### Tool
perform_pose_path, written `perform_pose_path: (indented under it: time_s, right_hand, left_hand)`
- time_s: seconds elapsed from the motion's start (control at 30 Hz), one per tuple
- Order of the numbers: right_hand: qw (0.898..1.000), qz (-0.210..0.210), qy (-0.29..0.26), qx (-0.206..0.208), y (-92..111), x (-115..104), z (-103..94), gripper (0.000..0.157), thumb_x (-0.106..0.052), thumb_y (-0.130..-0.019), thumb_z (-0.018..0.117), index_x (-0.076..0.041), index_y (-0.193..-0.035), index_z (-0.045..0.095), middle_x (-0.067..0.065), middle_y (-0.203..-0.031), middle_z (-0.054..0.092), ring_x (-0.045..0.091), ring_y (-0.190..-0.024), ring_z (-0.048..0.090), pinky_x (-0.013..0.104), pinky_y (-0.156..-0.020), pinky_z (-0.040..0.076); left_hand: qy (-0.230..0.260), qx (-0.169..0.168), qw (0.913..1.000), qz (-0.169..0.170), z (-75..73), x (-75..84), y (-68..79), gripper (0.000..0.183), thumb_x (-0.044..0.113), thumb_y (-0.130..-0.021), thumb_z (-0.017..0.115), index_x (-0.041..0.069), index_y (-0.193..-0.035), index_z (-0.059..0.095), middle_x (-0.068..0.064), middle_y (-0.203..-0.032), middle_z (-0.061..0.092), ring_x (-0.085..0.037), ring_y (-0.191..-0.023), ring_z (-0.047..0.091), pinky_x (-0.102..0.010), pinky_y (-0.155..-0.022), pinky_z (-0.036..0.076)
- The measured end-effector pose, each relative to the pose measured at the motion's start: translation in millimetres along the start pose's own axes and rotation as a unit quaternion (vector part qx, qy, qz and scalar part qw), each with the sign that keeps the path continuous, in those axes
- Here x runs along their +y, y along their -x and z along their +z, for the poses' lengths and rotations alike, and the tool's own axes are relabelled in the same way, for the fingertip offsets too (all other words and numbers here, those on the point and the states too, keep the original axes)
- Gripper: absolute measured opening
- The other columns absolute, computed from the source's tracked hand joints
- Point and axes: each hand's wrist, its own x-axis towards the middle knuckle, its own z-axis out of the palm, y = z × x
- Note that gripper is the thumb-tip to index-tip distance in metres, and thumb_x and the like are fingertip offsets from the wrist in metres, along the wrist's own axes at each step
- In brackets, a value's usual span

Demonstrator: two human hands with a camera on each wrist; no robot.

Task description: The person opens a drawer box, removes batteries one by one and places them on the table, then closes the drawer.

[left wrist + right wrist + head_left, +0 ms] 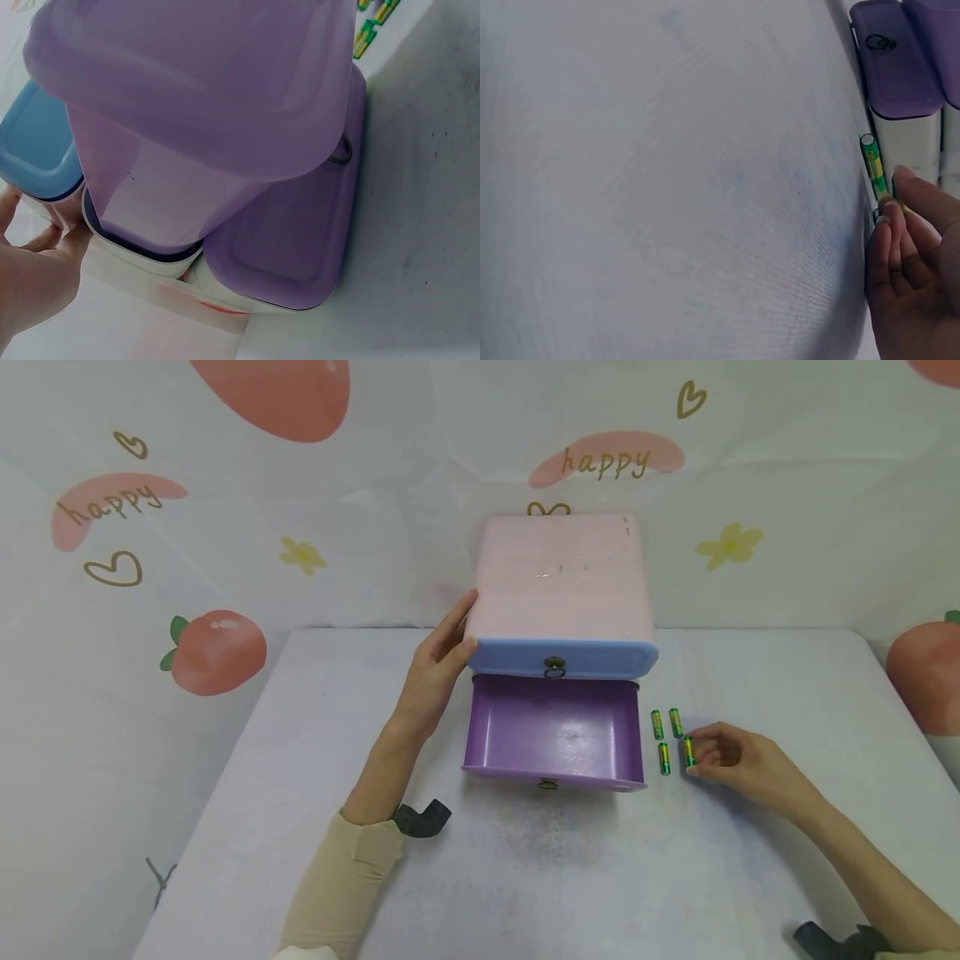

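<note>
A small drawer cabinet (pixel 562 578) with a pink top stands at the middle back of the table. Its upper blue drawer (pixel 510 658) is closed, while the purple drawer (pixel 555 735) below is pulled out with nothing inside. My left hand (pixel 435 672) rests against the cabinet's left side, fingers along the wall and thumb near the front corner. To the right of the purple drawer, my right hand (pixel 738 766) pinches a green and yellow battery (pixel 689 752) between thumb and fingers. Other such batteries (pixel 664 758) lie just left of that hand.
Another closed purple drawer front (pixel 285 255) with a ring pull shows beneath the pulled-out one in the left wrist view. The white table (pixel 315 735) extends around the cabinet. Behind it hangs a printed cloth (pixel 420 510).
</note>
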Motion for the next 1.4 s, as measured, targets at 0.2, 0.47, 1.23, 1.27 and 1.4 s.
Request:
perform_pose_path:
  time_s: [0.2, 0.47, 1.23, 1.27, 1.4]
  right_hand:
    - [1.000, -0.027, 0.002, -0.007, -1.0, 1.1, 2.0, 0.041, -0.009, -0.081, 0.082, 0.003, -0.116, 0.063, 0.002, -0.085, 0.063, 0.008, -0.075, 0.059, 0.015, -0.067, 0.049]
    - [0.999, -0.032, 0.009, -0.004, 0.5, -0.9, 3.5, 0.042, -0.007, -0.079, 0.083, 0.005, -0.114, 0.064, -0.001, -0.082, 0.062, 0.006, -0.073, 0.057, 0.014, -0.066, 0.047]
    - [0.998, -0.048, 0.035, 0.023, 2.4, 4.7, 10.0, 0.041, -0.003, -0.079, 0.082, 0.002, -0.116, 0.065, -0.001, -0.081, 0.062, 0.006, -0.071, 0.057, 0.015, -0.063, 0.046]
    - [0.998, -0.047, 0.035, 0.024, 2.5, 5.1, 10.0, 0.041, -0.003, -0.079, 0.082, 0.002, -0.116, 0.065, -0.001, -0.081, 0.062, 0.006, -0.071, 0.057, 0.015, -0.063, 0.046]
    - [0.998, -0.040, 0.032, 0.022, 3.4, 5.6, 9.6, 0.040, -0.005, -0.081, 0.081, 0.001, -0.117, 0.065, 0.000, -0.083, 0.063, 0.006, -0.072, 0.058, 0.015, -0.064, 0.047]
  left_hand:
    - [-0.006, 0.001, 1.0000, 0.000, -0.2, -1.0, -0.8, 0.058, 0.022, -0.101, 0.055, 0.019, -0.155, 0.036, 0.004, -0.160, 0.031, -0.017, -0.146, 0.031, -0.041, -0.118, 0.027]
    - [-0.002, -0.001, 1.0000, -0.002, 0.8, -2.1, -0.6, 0.058, 0.022, -0.101, 0.056, 0.018, -0.156, 0.035, 0.004, -0.160, 0.031, -0.016, -0.146, 0.030, -0.041, -0.118, 0.026]
    - [-0.006, -0.001, 1.0000, 0.001, -0.5, -1.3, 0.0, 0.056, 0.019, -0.102, 0.053, 0.019, -0.155, 0.036, 0.004, -0.160, 0.030, -0.016, -0.146, 0.030, -0.042, -0.118, 0.026]
    - [-0.005, -0.001, 1.0000, 0.001, -0.6, -1.4, 0.0, 0.057, 0.019, -0.102, 0.053, 0.019, -0.156, 0.035, 0.004, -0.160, 0.030, -0.016, -0.146, 0.030, -0.042, -0.118, 0.026]
    - [-0.004, -0.001, 1.0000, 0.002, -0.7, -1.6, 0.5, 0.057, 0.020, -0.102, 0.054, 0.019, -0.156, 0.035, 0.004, -0.160, 0.030, -0.016, -0.146, 0.030, -0.042, -0.118, 0.026]
